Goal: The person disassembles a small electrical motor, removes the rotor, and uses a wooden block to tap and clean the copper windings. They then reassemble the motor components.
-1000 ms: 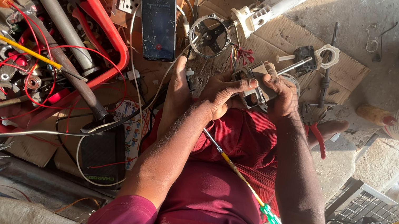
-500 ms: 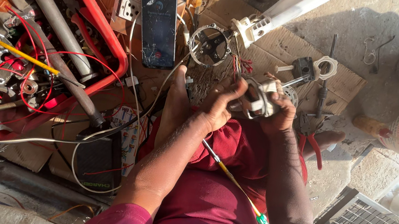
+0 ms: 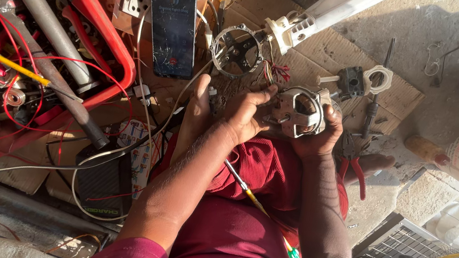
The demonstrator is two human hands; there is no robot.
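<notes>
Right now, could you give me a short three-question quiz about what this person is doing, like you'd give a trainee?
1. True or false: the right hand cups a metal motor housing.
2. Which lies on the lap? A) screwdriver B) phone C) red pliers
3. Fill in: the grey pipes lie in a red ____.

Key
1. True; the left hand touches its other side.
2. A; the phone lies on the cardboard, the pliers beside the right knee.
3. Tray.
</notes>
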